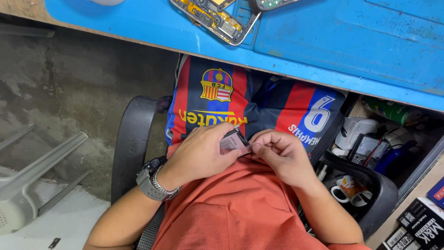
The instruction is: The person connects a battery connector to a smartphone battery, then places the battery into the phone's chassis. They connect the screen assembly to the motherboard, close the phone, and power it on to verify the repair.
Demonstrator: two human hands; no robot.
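The left hand (pixel 201 153) pinches a small flat grey module (pixel 233 141), perhaps a phone battery, between thumb and fingers, held over the lap and tilted up so its face can be seen. The right hand (pixel 280 155) meets it at the module's lower right edge, fingertips curled tight there as if picking at a tab or strip; whether they actually clasp anything cannot be told. Held this close to the body, both hands can brace against the orange shirt (pixel 240 208).

Just above the grip lie striped red-and-blue shorts (pixel 240 99). Beyond them the blue mat (pixel 351 41) on the desk carries an opened phone frame (pixel 217 18), well apart. A wristwatch (pixel 150 178) sits below-left of the grip, and a cluttered drawer (pixel 384 139) lies to the right.
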